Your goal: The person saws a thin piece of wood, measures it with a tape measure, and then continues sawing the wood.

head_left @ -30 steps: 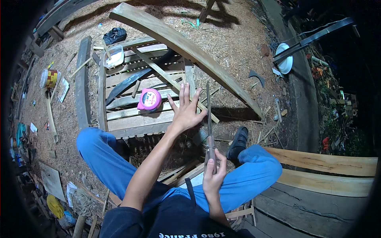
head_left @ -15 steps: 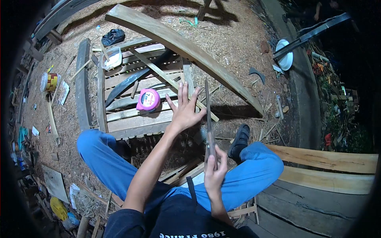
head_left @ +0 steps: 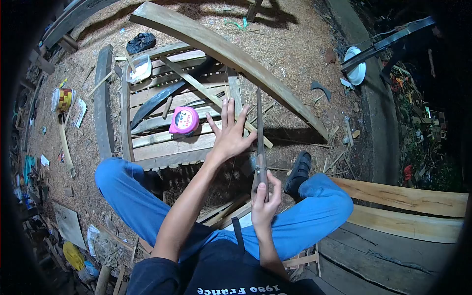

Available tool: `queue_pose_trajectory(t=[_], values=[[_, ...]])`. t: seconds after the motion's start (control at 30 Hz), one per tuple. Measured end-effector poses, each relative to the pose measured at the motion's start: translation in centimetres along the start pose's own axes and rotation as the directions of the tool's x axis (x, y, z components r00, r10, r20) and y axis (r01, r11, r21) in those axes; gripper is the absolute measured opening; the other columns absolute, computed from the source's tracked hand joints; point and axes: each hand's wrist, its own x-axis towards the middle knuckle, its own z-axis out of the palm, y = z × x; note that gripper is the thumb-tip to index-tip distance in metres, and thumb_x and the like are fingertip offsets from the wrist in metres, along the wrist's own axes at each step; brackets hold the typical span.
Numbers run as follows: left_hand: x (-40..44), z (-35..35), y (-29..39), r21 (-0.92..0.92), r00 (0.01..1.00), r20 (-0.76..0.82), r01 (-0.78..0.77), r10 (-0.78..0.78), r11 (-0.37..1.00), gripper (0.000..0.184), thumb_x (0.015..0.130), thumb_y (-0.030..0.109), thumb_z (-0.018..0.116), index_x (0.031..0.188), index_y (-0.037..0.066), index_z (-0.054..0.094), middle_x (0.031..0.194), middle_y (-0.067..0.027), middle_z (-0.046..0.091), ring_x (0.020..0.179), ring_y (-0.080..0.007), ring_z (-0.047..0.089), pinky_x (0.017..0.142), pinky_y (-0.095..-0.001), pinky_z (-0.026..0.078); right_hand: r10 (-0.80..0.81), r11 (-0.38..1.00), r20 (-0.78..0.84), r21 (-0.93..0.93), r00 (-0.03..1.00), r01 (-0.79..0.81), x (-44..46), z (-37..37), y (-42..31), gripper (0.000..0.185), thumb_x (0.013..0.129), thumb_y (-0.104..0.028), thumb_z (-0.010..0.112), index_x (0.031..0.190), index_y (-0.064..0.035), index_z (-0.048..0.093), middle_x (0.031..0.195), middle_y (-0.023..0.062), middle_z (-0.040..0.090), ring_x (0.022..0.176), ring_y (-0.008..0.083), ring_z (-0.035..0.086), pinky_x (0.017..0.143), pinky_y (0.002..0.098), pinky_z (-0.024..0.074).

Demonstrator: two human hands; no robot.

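Note:
My left hand point(head_left: 227, 129) is spread flat, fingers apart, over a thin wooden strip point(head_left: 196, 84) that slants across a low slatted wooden frame point(head_left: 169, 160). My right hand point(head_left: 266, 201) is wrapped around the handle of a long knife point(head_left: 260, 128). Its narrow blade points away from me, seen almost edge-on, close to my left thumb and the strip's near end. On the slats left of my left hand sits a pink tape measure point(head_left: 185, 120). A dark curved blade point(head_left: 160, 103) and a short wooden stick point(head_left: 167, 107) lie nearby.
A thick curved beam point(head_left: 221, 49) slants across beyond my hands. Left are a plastic tub point(head_left: 139, 69), black bag point(head_left: 141, 43) and dark timber point(head_left: 103, 103). Light boards point(head_left: 403, 196) lie at right. A white basin point(head_left: 356, 66) and a person point(head_left: 413, 54) are farther right.
My right hand and the knife have shifted slightly forward, away from my body. My left hand stays on the strip. The person in the background at right has moved.

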Motion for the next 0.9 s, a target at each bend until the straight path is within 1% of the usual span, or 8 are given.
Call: queue_pose_trajectory(t=[0.07,0.27,0.37,0.4,0.43,0.63,0.73,0.9], values=[[0.1,-0.5,0.1,0.006,0.999,0.028,0.022,-0.022,1.000,0.088,0.092,0.059,0.062,0.165,0.022,0.028,0.173,-0.0227,-0.002,0.161,-0.0370,-0.014,0.112,-0.0779,-0.016,0.027,0.999,0.013,0.033,1.000,-0.028,-0.4,-0.1,0.3,0.036,0.106,-0.014,0.056,0.137,0.0042,0.057,0.124,0.0181,0.065,0.105,0.0217,0.065,0.091,0.0359,0.0521],[0.4,-0.2,-0.1,-0.001,1.000,0.014,0.009,-0.009,1.000,0.090,0.092,0.059,0.062,0.166,0.022,0.026,0.173,-0.0231,-0.002,0.161,-0.0380,-0.013,0.113,-0.0775,-0.017,-0.154,0.985,-0.035,-0.082,0.988,0.150,-0.8,0.1,0.0,0.035,0.106,-0.013,0.056,0.136,0.0049,0.056,0.124,0.0168,0.065,0.103,0.0218,0.065,0.091,0.0362,0.0522],[0.1,-0.1,-0.1,0.028,1.000,-0.018,-0.012,0.013,1.000,0.091,0.091,0.060,0.062,0.166,0.022,0.026,0.173,-0.0235,-0.002,0.161,-0.0387,-0.013,0.113,-0.0772,-0.016,-0.046,0.999,0.000,-0.022,0.999,0.046,-0.8,0.2,-1.1,0.036,0.106,-0.014,0.056,0.137,0.0056,0.056,0.126,0.0175,0.065,0.108,0.0234,0.065,0.094,0.0369,0.0520],[0.1,-0.5,0.0,0.019,1.000,0.020,0.010,-0.010,1.000,0.091,0.092,0.060,0.062,0.166,0.022,0.026,0.173,-0.0236,-0.002,0.161,-0.0384,-0.013,0.113,-0.0772,-0.017,-0.204,0.970,-0.011,-0.138,0.979,0.200,-1.3,-0.3,-0.1,0.036,0.106,-0.013,0.056,0.136,0.0061,0.055,0.128,0.0190,0.065,0.113,0.0241,0.065,0.096,0.0369,0.0521],[0.1,-0.5,0.0,0.008,0.998,0.057,0.035,-0.035,0.999,0.090,0.092,0.060,0.062,0.166,0.022,0.026,0.173,-0.0237,-0.002,0.161,-0.0381,-0.013,0.113,-0.0771,-0.017,-0.052,0.998,-0.012,-0.032,0.999,0.052,-2.2,-0.8,0.4,0.035,0.106,-0.013,0.056,0.136,0.0065,0.055,0.129,0.0204,0.064,0.117,0.0252,0.065,0.099,0.0363,0.0514],[0.0,-0.4,0.2,0.015,1.000,0.025,0.014,-0.015,1.000,0.091,0.092,0.060,0.062,0.166,0.023,0.025,0.173,-0.0234,-0.004,0.161,-0.0381,-0.014,0.113,-0.0770,-0.017,-0.160,0.973,0.016,-0.165,0.987,0.160,-0.1,0.0,-1.1,0.035,0.107,-0.013,0.056,0.136,0.0060,0.056,0.126,0.0195,0.065,0.112,0.0240,0.065,0.095,0.0377,0.0527],[0.2,-0.9,0.2,0.009,0.996,0.077,0.040,-0.041,0.999,0.089,0.092,0.060,0.061,0.166,0.023,0.026,0.173,-0.0231,-0.005,0.161,-0.0379,-0.014,0.113,-0.0774,-0.017,-0.037,0.999,0.009,-0.009,0.999,0.038,-0.8,-0.5,-0.8,0.035,0.108,-0.014,0.056,0.136,0.0060,0.056,0.124,0.0184,0.065,0.108,0.0221,0.065,0.092,0.0364,0.0532],[0.1,-0.6,0.2,-0.002,0.999,0.042,0.025,-0.025,1.000,0.088,0.092,0.059,0.060,0.165,0.022,0.027,0.173,-0.0231,-0.004,0.161,-0.0380,-0.015,0.114,-0.0765,-0.016,-0.131,0.991,-0.009,-0.030,0.991,0.131,0.8,0.4,0.0,0.036,0.107,-0.014,0.056,0.137,0.0046,0.055,0.127,0.0182,0.064,0.111,0.0220,0.064,0.094,0.0353,0.0524]])
